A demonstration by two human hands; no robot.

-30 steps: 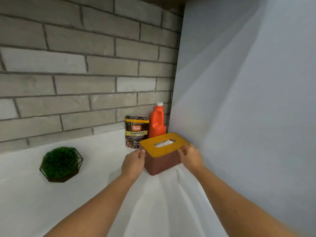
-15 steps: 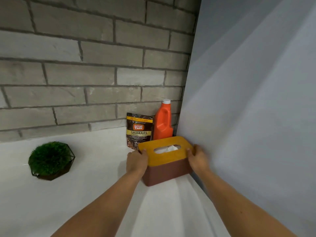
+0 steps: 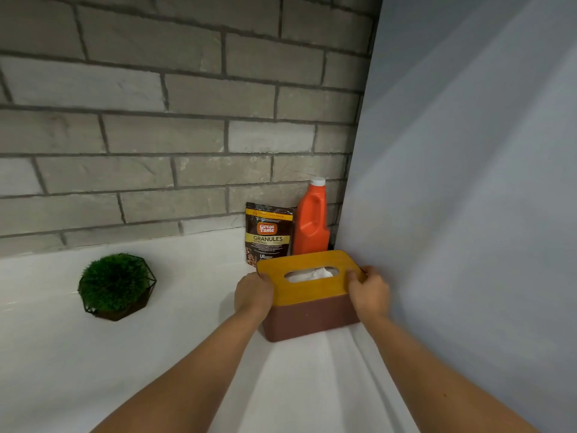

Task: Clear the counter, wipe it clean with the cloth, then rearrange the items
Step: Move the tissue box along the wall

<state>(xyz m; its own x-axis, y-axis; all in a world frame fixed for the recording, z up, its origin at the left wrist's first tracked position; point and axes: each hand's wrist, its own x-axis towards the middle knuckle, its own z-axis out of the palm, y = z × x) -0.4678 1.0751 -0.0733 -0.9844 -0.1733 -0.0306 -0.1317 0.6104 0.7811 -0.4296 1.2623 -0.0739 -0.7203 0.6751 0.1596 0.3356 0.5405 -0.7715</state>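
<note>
Head view of a corner of a white tabletop (image 3: 150, 364). A rectangular tissue box with a reddish-brown body and a yellow wooden lid (image 3: 312, 293) stands at the far right of the surface, its right end close against the pale blue-grey side wall (image 3: 468, 214). A white tissue (image 3: 313, 274) shows through the oval slot in the lid.

The box lies between the two hands. The left hand (image 3: 254, 294) is clamped on the left end of the box, its thumb at the lid's upper edge and its fingers curled round the end face. The right hand (image 3: 371, 293), slightly blurred, grips the right end, its thumb resting on the lid just right of the slot and its fingers wrapped between the box and the side wall. Both forearms reach in from the near edge. Whether the base of the box rests on the tabletop or is raised just off it cannot be told.

Just beyond the box, a dark brown pouch of coffee granules with a gold band (image 3: 269, 234) and an orange plastic bottle with a white cap (image 3: 312, 225) stand upright side by side against the grey brick wall (image 3: 156, 135), the bottle nearer the corner. Well to the left, a round green artificial plant in a black wire-frame holder (image 3: 116, 285) sits apart from the other things.
</note>
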